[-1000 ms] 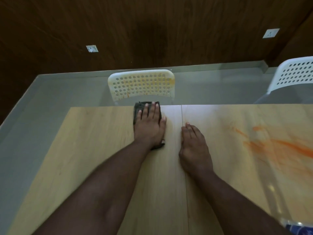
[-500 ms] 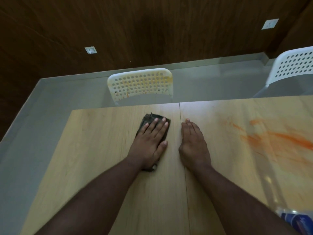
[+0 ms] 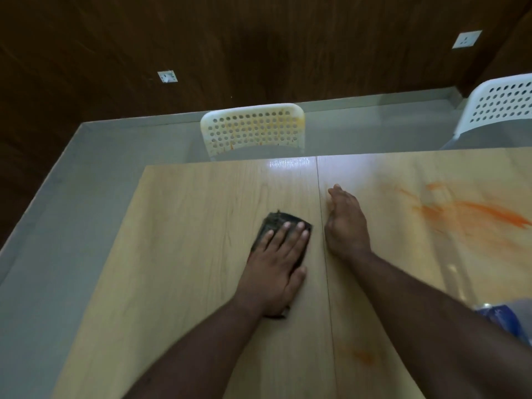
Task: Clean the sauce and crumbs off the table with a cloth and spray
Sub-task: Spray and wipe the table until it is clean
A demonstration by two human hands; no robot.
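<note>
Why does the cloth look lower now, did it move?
Yes. The cloth, under the left hand, was at the table's far edge by the chair; now it's nearer the person, left of the seam.

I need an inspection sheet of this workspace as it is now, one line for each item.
Surface: wooden table with seam; orange sauce smear at right, a small smear near the seam.
Job's things: dark cloth flat on table; spray not identifiable.
Clutter: blue item, partly hidden.
Grips: left hand presses cloth, fingers straight; right hand on bare table.
Cables: nothing seen.
Surroundings: stained white chair, second chair, wall sockets.
</note>
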